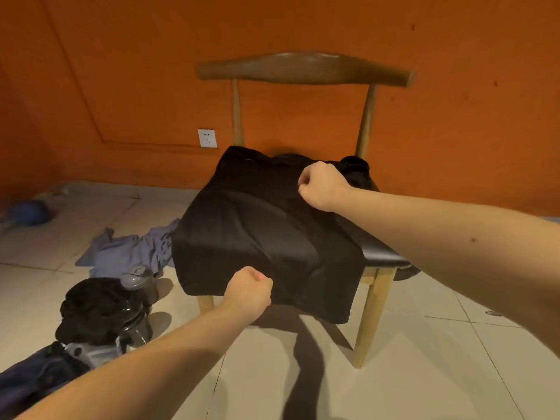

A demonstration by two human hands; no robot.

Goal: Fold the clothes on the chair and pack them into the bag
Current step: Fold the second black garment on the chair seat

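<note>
A black garment [257, 231] lies spread over the seat of a wooden chair [303, 68], its front edge hanging over the seat. My left hand [250, 291] pinches the garment's near hem with curled fingers. My right hand [322, 184] grips the cloth near its far right edge, fingers curled into a fist on it. A dark bag [103, 310] stands open on the floor at the lower left, with black clothing stuffed in its top.
A blue-grey garment [133, 250] lies crumpled on the tiled floor left of the chair. A blue object [30, 212] lies by the far left wall. More dark cloth [356, 166] sits at the seat's back right. An orange wall with a socket [207, 138] stands behind.
</note>
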